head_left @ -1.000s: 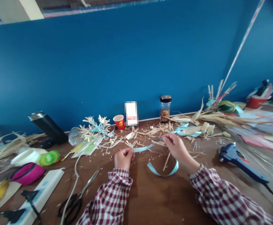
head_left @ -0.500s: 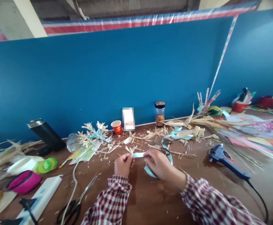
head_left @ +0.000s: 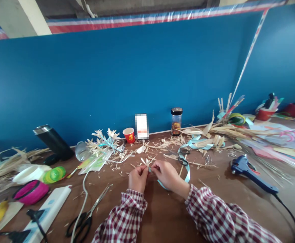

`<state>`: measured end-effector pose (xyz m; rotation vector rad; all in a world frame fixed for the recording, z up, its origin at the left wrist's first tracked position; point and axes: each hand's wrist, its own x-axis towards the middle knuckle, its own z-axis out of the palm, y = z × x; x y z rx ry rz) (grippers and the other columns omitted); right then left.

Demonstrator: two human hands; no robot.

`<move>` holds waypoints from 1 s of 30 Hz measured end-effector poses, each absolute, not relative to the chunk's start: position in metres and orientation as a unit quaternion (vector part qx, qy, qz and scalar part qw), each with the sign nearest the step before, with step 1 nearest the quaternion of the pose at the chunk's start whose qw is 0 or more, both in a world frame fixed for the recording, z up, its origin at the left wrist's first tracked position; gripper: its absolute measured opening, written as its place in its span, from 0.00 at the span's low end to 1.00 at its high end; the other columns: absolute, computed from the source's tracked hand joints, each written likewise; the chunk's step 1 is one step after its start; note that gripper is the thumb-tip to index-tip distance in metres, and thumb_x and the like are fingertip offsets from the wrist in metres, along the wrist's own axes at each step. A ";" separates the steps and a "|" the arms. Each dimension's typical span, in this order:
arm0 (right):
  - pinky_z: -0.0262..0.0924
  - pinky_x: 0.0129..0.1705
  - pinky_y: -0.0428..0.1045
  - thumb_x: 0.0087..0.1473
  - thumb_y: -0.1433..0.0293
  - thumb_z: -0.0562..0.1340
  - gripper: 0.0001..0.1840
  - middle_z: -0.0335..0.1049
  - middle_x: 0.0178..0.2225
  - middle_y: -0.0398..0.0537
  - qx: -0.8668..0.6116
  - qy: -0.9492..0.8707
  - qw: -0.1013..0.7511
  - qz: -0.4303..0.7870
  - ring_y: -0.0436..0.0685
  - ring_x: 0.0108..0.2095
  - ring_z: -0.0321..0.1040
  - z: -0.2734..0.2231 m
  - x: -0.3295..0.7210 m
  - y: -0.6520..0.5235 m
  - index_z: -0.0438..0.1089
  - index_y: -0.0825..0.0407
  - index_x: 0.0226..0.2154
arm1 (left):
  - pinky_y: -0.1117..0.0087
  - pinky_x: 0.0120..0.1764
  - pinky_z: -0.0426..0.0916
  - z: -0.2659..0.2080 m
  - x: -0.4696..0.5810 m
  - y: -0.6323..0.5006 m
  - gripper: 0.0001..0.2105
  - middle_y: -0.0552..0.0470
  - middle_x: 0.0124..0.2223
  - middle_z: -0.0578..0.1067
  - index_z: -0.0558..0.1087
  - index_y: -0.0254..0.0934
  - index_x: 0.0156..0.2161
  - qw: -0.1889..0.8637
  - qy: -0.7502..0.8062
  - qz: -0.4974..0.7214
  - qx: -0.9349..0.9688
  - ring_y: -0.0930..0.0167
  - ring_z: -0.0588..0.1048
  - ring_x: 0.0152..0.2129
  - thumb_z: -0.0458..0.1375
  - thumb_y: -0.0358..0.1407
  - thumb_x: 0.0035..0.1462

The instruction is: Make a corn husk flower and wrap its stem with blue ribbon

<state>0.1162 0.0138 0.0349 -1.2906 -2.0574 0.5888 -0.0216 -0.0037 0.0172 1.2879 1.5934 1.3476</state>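
Head view shows your right hand (head_left: 169, 177) drawn in close beside your left hand (head_left: 138, 179); half a second ago it held the blue ribbon strip (head_left: 149, 169) out to the right in a visible length, and now only a short bit shows between the two. A second ago that hand was farther right, near the dark-handled tool (head_left: 184, 158), which now lies on the tabletop (head_left: 162, 216) across the loose ribbon (head_left: 187, 173). To judge by this, your work has gone from reaching for things to fine two-handed handling of the strip at the base of the flower (head_left: 145, 161).

Your left fingers are pinched together at the flower's base, and your right fingers are pinched at the ribbon strip just beside them; how tightly either grips, you cannot tell from here.

The flower is small and pale, with narrow, dry-looking petals that fan up and outward past your fingertips. It sits near the middle of the scene, above the tabletop, on the near side of the scattered scraps (head_left: 159, 143). Its lower part is hidden by your hands.
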 end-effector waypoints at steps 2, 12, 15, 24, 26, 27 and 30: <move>0.51 0.28 0.44 0.52 0.68 0.57 0.07 0.72 0.27 0.45 -0.501 -0.786 0.294 0.213 0.52 0.27 0.66 0.036 0.120 0.013 0.69 0.51 0.27 | 0.73 0.23 0.64 0.016 -0.022 -0.004 0.13 0.51 0.21 0.75 0.76 0.32 0.29 0.333 0.615 0.505 0.507 0.70 0.71 0.18 0.58 0.42 0.45; 0.55 0.36 0.44 0.56 0.69 0.53 0.10 0.70 0.37 0.47 -0.509 -0.829 0.206 0.108 0.53 0.36 0.67 0.046 0.189 -0.008 0.67 0.48 0.39 | 0.71 0.25 0.68 0.011 -0.027 0.000 0.17 0.49 0.23 0.76 0.75 0.31 0.32 0.401 0.625 0.482 0.466 0.67 0.74 0.21 0.59 0.46 0.42; 0.54 0.34 0.45 0.57 0.68 0.51 0.11 0.70 0.33 0.47 -0.565 -0.807 0.159 0.065 0.53 0.34 0.67 0.049 0.217 -0.004 0.68 0.50 0.36 | 0.70 0.25 0.68 0.009 -0.026 0.001 0.19 0.48 0.23 0.76 0.75 0.31 0.31 0.380 0.634 0.482 0.470 0.67 0.74 0.21 0.59 0.47 0.42; 0.55 0.35 0.46 0.55 0.69 0.53 0.08 0.70 0.31 0.45 -0.535 -0.807 0.230 0.094 0.52 0.33 0.65 0.061 0.219 -0.003 0.68 0.50 0.33 | 0.71 0.27 0.69 0.011 -0.025 0.001 0.18 0.50 0.22 0.75 0.75 0.30 0.32 0.399 0.627 0.470 0.476 0.69 0.73 0.21 0.58 0.46 0.42; 0.55 0.38 0.47 0.55 0.70 0.54 0.08 0.70 0.33 0.46 -0.498 -0.822 0.259 0.095 0.53 0.35 0.65 0.062 0.199 -0.003 0.68 0.51 0.34 | 0.71 0.27 0.68 0.012 -0.025 0.000 0.18 0.51 0.22 0.75 0.75 0.30 0.32 0.393 0.627 0.473 0.479 0.70 0.73 0.21 0.58 0.45 0.43; 0.55 0.40 0.48 0.55 0.71 0.54 0.08 0.70 0.33 0.47 -0.478 -0.831 0.267 0.092 0.53 0.36 0.64 0.062 0.188 -0.002 0.68 0.51 0.34 | 0.71 0.26 0.68 0.012 -0.025 0.000 0.18 0.51 0.21 0.75 0.75 0.30 0.32 0.392 0.625 0.475 0.480 0.70 0.73 0.21 0.58 0.45 0.43; 0.55 0.44 0.49 0.53 0.72 0.56 0.07 0.70 0.34 0.48 -0.430 -0.860 0.260 0.086 0.55 0.38 0.64 0.062 0.158 -0.002 0.69 0.53 0.34 | 0.72 0.26 0.68 0.012 -0.025 -0.001 0.18 0.52 0.21 0.75 0.75 0.30 0.32 0.391 0.618 0.479 0.486 0.70 0.73 0.21 0.58 0.46 0.43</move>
